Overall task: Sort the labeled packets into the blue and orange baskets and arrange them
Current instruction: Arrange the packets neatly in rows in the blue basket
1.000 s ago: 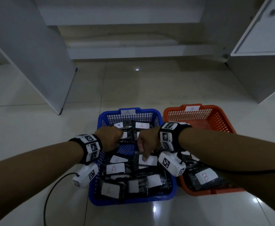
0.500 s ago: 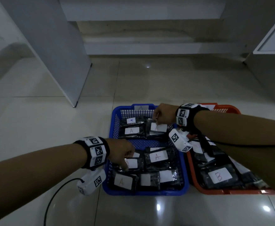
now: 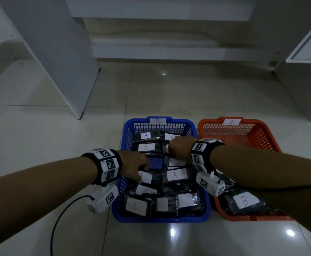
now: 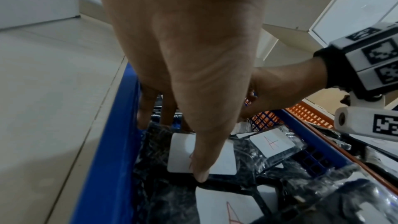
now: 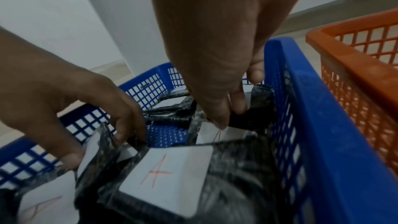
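**Both hands in the blue basket**

My left hand (image 3: 134, 167) pinches a packet (image 3: 147, 177) by the blue basket's (image 3: 162, 219) left wall. My right hand (image 3: 180, 147) grips another packet (image 5: 217, 132) nearer the far right corner. The orange basket (image 3: 252, 218) sits just beside it on the floor, holding B packets (image 3: 245, 201).

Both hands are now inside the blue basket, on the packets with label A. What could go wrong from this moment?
1. The left hand pinches a packet lying partly on its neighbours; pulling it may shift the packet with the red A out of line.
2. The right hand works close to the blue basket wall beside the orange basket; its wrist camera and cable hang over the B packets and might drag one.
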